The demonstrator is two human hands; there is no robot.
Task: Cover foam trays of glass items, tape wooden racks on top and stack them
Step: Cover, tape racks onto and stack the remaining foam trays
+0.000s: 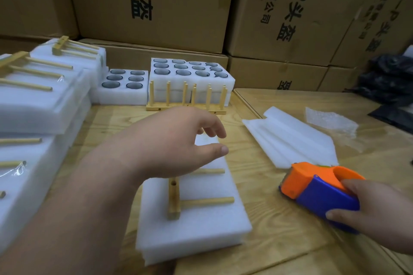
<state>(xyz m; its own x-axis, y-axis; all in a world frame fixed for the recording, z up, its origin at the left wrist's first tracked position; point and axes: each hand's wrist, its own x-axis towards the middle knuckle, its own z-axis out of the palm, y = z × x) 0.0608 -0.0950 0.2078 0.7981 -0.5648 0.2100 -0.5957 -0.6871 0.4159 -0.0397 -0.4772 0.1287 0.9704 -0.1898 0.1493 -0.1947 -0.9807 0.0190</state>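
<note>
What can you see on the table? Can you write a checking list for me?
Surface: wooden table, bare patches showing.
Job's things: covered foam tray with wooden rack lying on top; open trays of glasses behind; upright rack; finished stack at left.
Clutter: loose foam sheets, bubble wrap.
Hands: left hand open over the rack; right hand grips tape dispenser.
Cables: nothing seen.
Surroundings: cardboard boxes, dark bags.

Soft white matt foam tray [196, 227] is carrying a smooth wooden rack [176, 198]; the shiny plastic tape gun [319, 190] is sitting on the wooden table [279, 241].
</note>
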